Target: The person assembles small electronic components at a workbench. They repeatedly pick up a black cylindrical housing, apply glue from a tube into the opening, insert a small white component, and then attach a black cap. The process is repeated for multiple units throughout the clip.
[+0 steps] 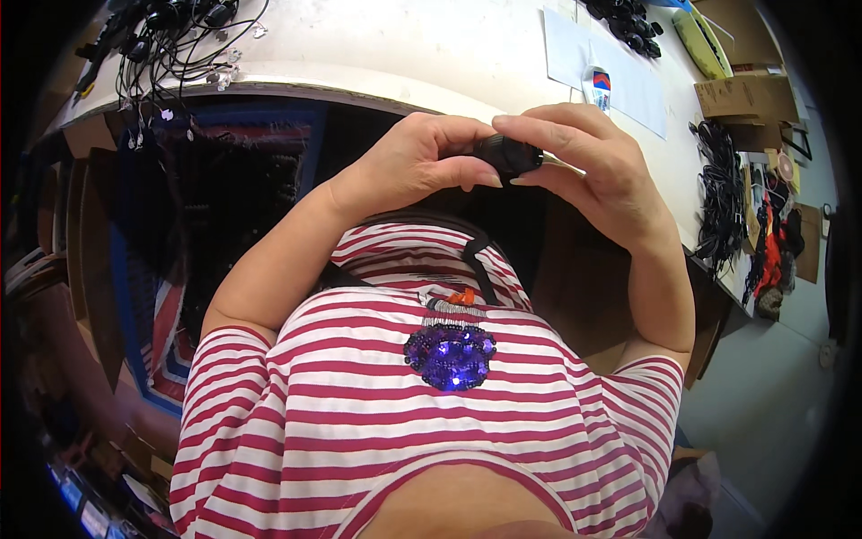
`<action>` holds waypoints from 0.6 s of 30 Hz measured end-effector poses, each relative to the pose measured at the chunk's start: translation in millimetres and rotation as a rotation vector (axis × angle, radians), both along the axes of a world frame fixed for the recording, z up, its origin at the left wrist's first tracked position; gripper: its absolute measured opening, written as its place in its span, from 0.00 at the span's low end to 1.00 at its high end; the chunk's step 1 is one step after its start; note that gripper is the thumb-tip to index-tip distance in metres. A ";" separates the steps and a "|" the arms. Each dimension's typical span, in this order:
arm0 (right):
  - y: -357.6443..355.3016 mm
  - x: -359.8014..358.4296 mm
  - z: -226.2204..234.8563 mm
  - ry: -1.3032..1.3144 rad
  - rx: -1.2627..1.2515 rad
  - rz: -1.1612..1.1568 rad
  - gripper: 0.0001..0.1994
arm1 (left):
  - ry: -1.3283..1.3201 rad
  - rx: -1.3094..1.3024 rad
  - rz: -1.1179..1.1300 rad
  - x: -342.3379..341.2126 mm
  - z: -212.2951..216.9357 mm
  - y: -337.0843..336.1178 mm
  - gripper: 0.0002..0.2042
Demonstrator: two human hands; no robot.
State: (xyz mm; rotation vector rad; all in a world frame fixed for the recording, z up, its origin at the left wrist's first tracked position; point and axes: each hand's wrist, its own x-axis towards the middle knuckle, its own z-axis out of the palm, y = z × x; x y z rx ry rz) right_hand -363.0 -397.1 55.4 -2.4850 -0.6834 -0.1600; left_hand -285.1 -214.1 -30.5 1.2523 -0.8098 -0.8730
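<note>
Between my hands, in front of my chest by the table's near edge, is a small black rounded plastic part (509, 154). My left hand (409, 162) is closed on its left end, thumb below and fingers above. My right hand (600, 166) curls round the other end, with its fingertips along the part's top and underside. A thin pale strand (564, 163) runs from the part's right end into my right palm. What the fingers cover of the part cannot be seen.
The white table (395, 54) stretches ahead. Black cables with small connectors (180, 54) hang over its left edge. A glue bottle (595, 83) lies on a white sheet (642, 94) at right, near black parts (628, 25). Cable bundles (716, 193) and cardboard boxes (750, 94) sit further right.
</note>
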 end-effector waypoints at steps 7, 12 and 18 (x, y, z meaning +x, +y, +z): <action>-7.2 -11.2 -0.1 -0.111 -0.197 -0.095 0.23 | -0.066 -0.007 0.021 -10.8 -0.1 -7.5 0.12; 0.2 -13.6 -1.4 -0.124 -0.105 -0.208 0.22 | -0.107 -0.007 0.065 -11.0 -0.9 -13.0 0.11; -11.3 -16.1 -2.4 -0.102 -0.226 -0.168 0.22 | -0.038 -0.045 0.016 -9.9 -0.7 -14.7 0.12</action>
